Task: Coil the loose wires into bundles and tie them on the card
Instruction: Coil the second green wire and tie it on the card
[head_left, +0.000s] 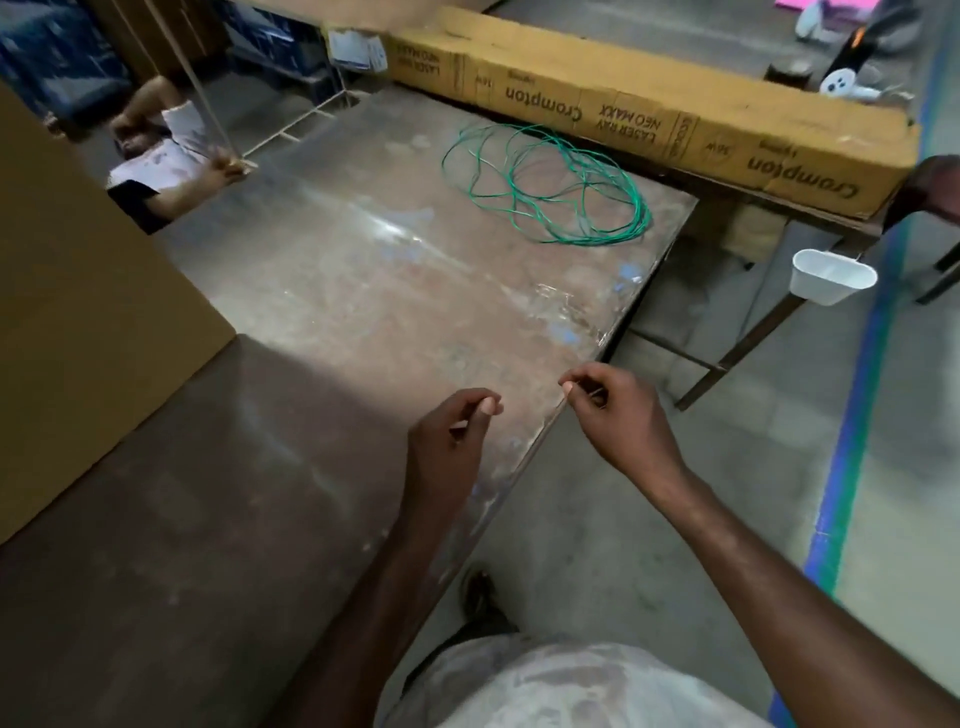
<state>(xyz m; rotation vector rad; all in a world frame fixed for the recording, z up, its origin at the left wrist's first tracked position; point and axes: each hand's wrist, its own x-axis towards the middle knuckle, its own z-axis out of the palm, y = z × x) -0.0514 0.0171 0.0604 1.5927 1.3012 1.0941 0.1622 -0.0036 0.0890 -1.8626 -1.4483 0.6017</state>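
We held both hands out over the near edge of the worn table (322, 322). Our left hand (449, 441) had its fingers curled in, thumb and forefinger pressed together as if pinching something thin; a pale sliver showed between the fingers, but it was too small for us to say what it was. Our right hand (618, 415) was curled the same way just past the table's edge, thumb and forefinger pinched on a thin pale strand, again too fine to identify. The two hands sat near each other but did not touch.

The green wire (550, 182) lay well apart from our hands, at the far right corner of the table, spread in loose overlapping loops flat on the surface, untied. Just beyond it a long yellow carton (649, 119) printed "Crompton" rested on a second bench. A large brown cardboard sheet (78, 322) covered the left side of the table and stood partly up toward us.

A small white tub (831, 275) hung off the side of the bench frame to the right. On the floor a blue and green tape line (857, 405) ran alongside. Another person in a white shirt (161, 156) was at the far left, beyond the table
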